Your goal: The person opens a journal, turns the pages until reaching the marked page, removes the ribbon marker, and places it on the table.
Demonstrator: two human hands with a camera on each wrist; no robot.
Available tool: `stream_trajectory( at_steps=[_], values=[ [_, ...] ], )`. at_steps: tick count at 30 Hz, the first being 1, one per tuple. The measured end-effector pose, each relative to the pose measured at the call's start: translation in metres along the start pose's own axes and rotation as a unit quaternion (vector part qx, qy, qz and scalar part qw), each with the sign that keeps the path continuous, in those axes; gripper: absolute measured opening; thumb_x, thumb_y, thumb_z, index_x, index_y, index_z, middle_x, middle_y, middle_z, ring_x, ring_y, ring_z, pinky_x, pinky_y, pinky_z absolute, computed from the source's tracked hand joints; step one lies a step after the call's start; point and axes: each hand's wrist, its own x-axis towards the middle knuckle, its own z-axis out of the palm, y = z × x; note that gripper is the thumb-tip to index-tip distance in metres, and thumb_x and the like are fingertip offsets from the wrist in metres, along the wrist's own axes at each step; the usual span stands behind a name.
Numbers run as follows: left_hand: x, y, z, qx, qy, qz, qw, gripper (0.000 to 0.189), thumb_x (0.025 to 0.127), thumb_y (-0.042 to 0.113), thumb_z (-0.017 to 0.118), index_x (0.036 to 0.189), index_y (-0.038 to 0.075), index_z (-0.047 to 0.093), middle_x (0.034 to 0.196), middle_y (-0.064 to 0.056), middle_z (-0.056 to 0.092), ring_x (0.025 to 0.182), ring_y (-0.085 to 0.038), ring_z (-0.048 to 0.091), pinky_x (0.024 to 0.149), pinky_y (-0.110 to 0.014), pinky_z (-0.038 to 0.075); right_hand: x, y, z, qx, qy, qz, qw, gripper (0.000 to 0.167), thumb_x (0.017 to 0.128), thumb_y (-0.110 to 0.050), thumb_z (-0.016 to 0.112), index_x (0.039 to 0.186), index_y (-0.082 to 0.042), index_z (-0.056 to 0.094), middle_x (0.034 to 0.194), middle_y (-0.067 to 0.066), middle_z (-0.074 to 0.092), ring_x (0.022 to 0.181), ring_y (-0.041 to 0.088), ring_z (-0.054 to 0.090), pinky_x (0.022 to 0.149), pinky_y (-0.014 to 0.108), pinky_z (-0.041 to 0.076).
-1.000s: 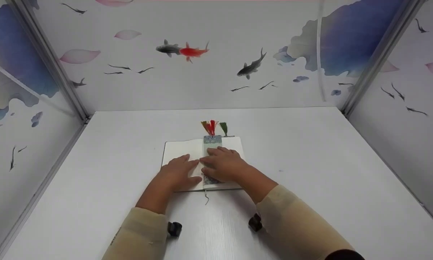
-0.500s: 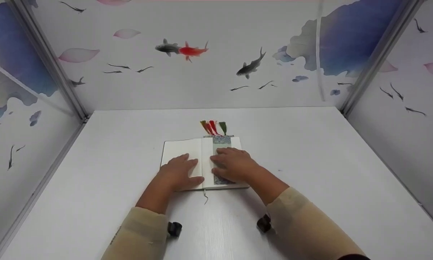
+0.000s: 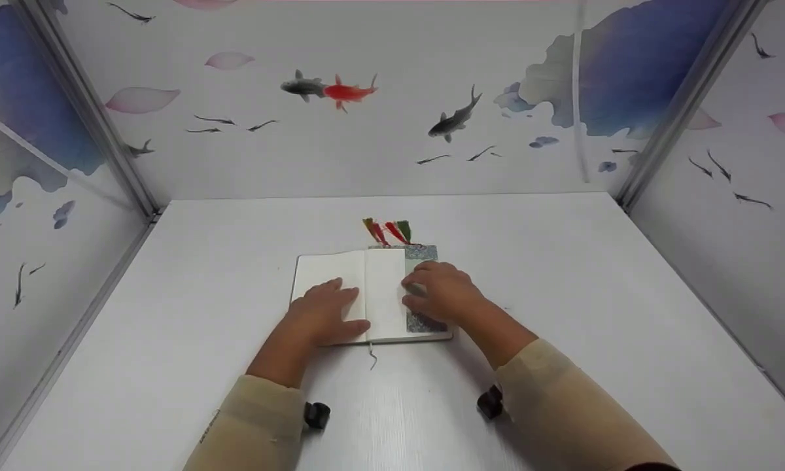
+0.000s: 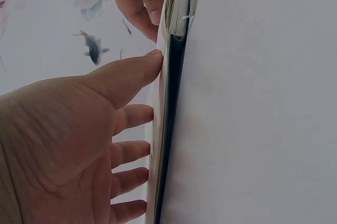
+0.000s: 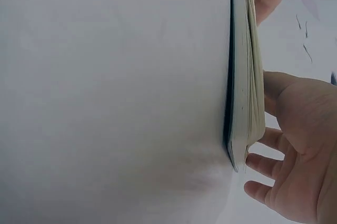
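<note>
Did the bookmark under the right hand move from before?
Yes, to the right: the bookmark was against the fold of the open notebook and now lies by its right edge.

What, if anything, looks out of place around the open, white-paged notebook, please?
Nothing looks spilled or damaged. Slightly untidy: the thin, greyish ribbon runs crooked, not straight, past the near edge of the notebook, and the red, green and brownish thread tassels splay unevenly.

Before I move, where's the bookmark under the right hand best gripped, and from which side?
Probably by its outer long edge, coming from the right: the bookmark looks flat on the notebook at both ends, and that edge runs near the notebook's outer side. The right hand covers its middle.
</note>
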Motion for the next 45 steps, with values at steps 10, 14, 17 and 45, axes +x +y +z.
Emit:
stream_trajectory(
  at_steps=[10, 14, 17, 45],
  values=[
    [0.000, 0.000, 0.001, 0.000, -0.003, -0.009, 1.0000, 0.080, 0.097, 0.059, 0.069, 0.165, 0.024, 0.044, 0.178, -0.010, 0.030, 0.166, -0.035, 0.028, 0.131, -0.062, 0.029, 0.001, 0.011, -0.003, 0.109, 0.007, 0.086, 0.9902, 0.075, 0.092, -0.049, 0.083, 0.157, -0.025, 0.055, 0.171, 0.013, 0.040, 0.158, 0.040, 0.040, 0.123, 0.062, 0.042],
    [0.000, 0.000, 0.001, -0.003, -0.002, -0.010, 0.9999, 0.081, 0.097, 0.058, 0.070, 0.165, 0.024, 0.044, 0.178, -0.010, 0.030, 0.166, -0.034, 0.027, 0.132, -0.061, 0.028, 0.003, 0.016, -0.005, 0.157, 0.012, 0.128, 0.9792, 0.090, 0.088, -0.045, 0.087, 0.163, -0.018, 0.045, 0.165, 0.015, 0.047, 0.147, 0.035, 0.052, 0.123, 0.058, 0.045],
    [0.000, 0.000, 0.001, -0.002, 0.001, -0.006, 1.0000, 0.080, 0.098, 0.058, 0.069, 0.165, 0.024, 0.044, 0.178, -0.010, 0.030, 0.166, -0.034, 0.027, 0.132, -0.061, 0.028, 0.003, 0.021, -0.008, 0.186, 0.022, 0.147, 0.9711, 0.089, 0.092, -0.038, 0.085, 0.165, -0.012, 0.042, 0.158, 0.017, 0.055, 0.138, 0.032, 0.059, 0.121, 0.054, 0.048],
    [0.001, 0.000, 0.002, -0.004, 0.005, 0.000, 1.0000, 0.079, 0.097, 0.057, 0.069, 0.165, 0.023, 0.045, 0.177, -0.010, 0.032, 0.165, -0.034, 0.029, 0.132, -0.061, 0.029, -0.001, 0.103, -0.035, 0.363, 0.049, 0.252, 0.8958, 0.044, 0.105, -0.017, 0.059, 0.149, -0.010, 0.063, 0.138, 0.016, 0.067, 0.100, 0.021, 0.065, 0.079, 0.029, 0.056]
  ],
)
